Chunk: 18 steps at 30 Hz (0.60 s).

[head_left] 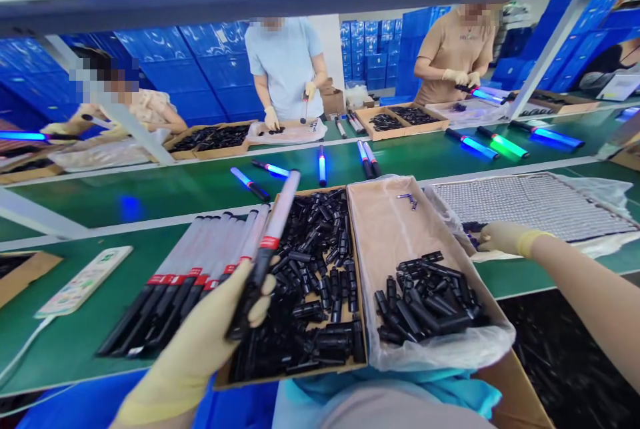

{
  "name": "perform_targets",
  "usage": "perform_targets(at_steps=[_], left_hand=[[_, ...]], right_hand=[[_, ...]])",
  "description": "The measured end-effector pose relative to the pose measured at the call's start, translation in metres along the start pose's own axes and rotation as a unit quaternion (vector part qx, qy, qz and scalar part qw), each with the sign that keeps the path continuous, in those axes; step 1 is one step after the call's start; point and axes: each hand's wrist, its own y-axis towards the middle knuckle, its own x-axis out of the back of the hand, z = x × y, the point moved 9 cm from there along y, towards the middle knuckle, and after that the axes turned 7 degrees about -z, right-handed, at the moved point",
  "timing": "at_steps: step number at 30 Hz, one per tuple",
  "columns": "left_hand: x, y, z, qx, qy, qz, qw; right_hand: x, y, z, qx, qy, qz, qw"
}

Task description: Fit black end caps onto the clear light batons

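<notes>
My left hand (250, 305), in a pale yellow glove, is wrapped round the black handle of an unlit light stick (270, 242). The stick tilts up, its red band and frosted tube above my fingers. To its left lies a row of similar unlit light sticks (190, 262). Beneath it is a cardboard box (358, 282) of black plastic parts (320, 255). My right hand (505, 239), gloved too, reaches into small dark pieces (473, 232) on clear plastic. Its fingers are bent together; anything between them is hidden.
A second, plastic-lined box (385, 235) holds black tubular parts. Behind my right hand lies a tray of small silvery pieces (530, 205). Lit light sticks (322, 165) lie on the green belt (200, 192). Co-workers (287, 69) sit across it. A power strip (85, 282) is at left.
</notes>
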Motion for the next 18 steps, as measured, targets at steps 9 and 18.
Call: perform_targets(at_steps=[9,18], left_hand=[[-0.153,-0.04,0.084,0.178,-0.135,0.154,0.963],[-0.184,-0.057,0.099,0.171,-0.197,0.159,0.952]], right_hand=[[0.062,-0.085,0.039,0.143,0.075,-0.241,0.957],[0.07,-0.236,0.24,0.543,0.095,-0.447,0.705]])
